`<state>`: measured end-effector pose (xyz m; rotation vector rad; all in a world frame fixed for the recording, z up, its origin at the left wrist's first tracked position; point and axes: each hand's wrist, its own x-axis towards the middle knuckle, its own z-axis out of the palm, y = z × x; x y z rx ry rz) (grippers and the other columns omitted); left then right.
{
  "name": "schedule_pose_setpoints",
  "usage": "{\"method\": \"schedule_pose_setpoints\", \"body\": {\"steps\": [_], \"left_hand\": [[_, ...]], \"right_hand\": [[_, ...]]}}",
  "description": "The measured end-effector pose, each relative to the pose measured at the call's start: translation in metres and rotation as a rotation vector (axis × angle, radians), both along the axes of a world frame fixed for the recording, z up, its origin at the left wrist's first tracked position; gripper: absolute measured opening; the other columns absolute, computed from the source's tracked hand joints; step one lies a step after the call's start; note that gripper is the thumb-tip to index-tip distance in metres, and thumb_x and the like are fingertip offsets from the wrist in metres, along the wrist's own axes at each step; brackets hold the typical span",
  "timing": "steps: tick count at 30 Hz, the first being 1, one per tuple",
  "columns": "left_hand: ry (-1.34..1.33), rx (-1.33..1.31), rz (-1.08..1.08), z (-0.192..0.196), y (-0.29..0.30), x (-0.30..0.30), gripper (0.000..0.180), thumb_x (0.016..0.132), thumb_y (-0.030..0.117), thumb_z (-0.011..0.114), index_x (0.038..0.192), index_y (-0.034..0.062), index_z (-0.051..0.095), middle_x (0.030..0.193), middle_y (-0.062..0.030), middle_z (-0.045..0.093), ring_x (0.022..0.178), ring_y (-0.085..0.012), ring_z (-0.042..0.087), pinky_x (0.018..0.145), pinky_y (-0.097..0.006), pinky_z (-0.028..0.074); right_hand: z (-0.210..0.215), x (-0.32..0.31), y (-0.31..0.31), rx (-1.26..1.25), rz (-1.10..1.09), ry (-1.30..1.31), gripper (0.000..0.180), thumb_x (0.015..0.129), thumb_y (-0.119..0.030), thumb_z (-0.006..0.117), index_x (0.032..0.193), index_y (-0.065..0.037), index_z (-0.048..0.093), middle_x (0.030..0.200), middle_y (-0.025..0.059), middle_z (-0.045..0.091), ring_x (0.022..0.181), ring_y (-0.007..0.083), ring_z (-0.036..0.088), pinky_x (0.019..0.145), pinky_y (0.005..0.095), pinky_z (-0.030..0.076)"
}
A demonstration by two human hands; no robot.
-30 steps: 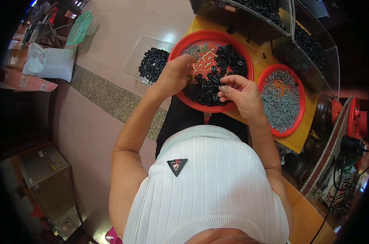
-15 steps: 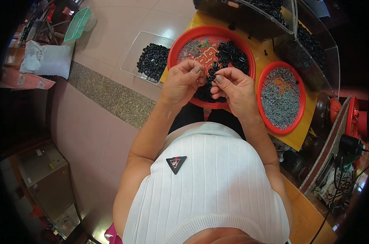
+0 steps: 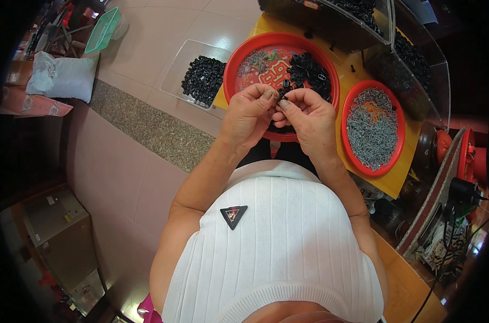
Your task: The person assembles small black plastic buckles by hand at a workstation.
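My left hand (image 3: 251,112) and my right hand (image 3: 312,117) meet above the near part of a large red tray (image 3: 230,70). Thumb and forefinger are pinched on each hand, and the fingertips almost touch. A small black part (image 3: 281,96) shows between them, at the right fingertips; its exact kind is too small to read. What the left pinch holds is hidden by its fingers. Beyond the hands, a heap of black plastic pieces (image 3: 312,74) lies on the tray's right side, and some small screws (image 3: 257,62) lie on its left.
On the yellow table (image 3: 411,156) to the right is a smaller red tray (image 3: 400,142) of grey screws. Clear bins (image 3: 381,67) of black parts stand behind. A clear box (image 3: 174,72) of black pieces sits left of the large tray. A white sack (image 3: 67,78) lies far left.
My two hands have come together, closing the gap between their fingertips. The left moved slightly right and the right slightly left. The trays stay in place.
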<state>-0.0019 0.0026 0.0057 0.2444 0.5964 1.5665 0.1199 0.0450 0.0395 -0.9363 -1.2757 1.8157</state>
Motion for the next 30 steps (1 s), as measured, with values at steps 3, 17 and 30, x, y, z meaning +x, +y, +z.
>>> {"method": "schedule_pose_setpoints", "body": {"steps": [3,17,30], "left_hand": [[0.016,0.002,0.000,0.001,0.000,0.000,0.008,0.084,0.008,0.053,0.085,-0.0002,0.054,0.078,-0.0076,0.057,0.067,-0.0140,0.056,0.059,-0.025,0.047],[0.125,-0.006,0.094,0.001,-0.001,0.012,0.008,0.084,0.007,0.054,0.082,-0.0004,0.055,0.074,-0.0068,0.058,0.062,-0.0113,0.054,0.055,-0.023,0.046],[0.191,0.007,0.199,-0.011,0.004,0.028,0.004,0.082,0.003,0.055,0.081,-0.0002,0.055,0.071,-0.0053,0.056,0.061,-0.0093,0.052,0.053,-0.020,0.044]], "right_hand": [[0.002,0.000,-0.001,-0.013,-0.006,-0.012,0.007,0.081,-0.002,0.054,0.085,0.004,0.055,0.072,0.0047,0.058,0.062,0.0077,0.058,0.055,0.0189,0.050],[-0.001,0.000,-0.002,0.031,-0.035,-0.078,0.007,0.081,-0.003,0.056,0.082,0.003,0.055,0.068,0.0045,0.058,0.060,0.0074,0.058,0.053,0.0196,0.049],[-0.016,0.003,0.002,0.162,-0.070,-0.142,0.004,0.081,0.000,0.054,0.080,0.003,0.054,0.068,0.0065,0.059,0.059,0.0098,0.059,0.054,0.0217,0.050]]}}
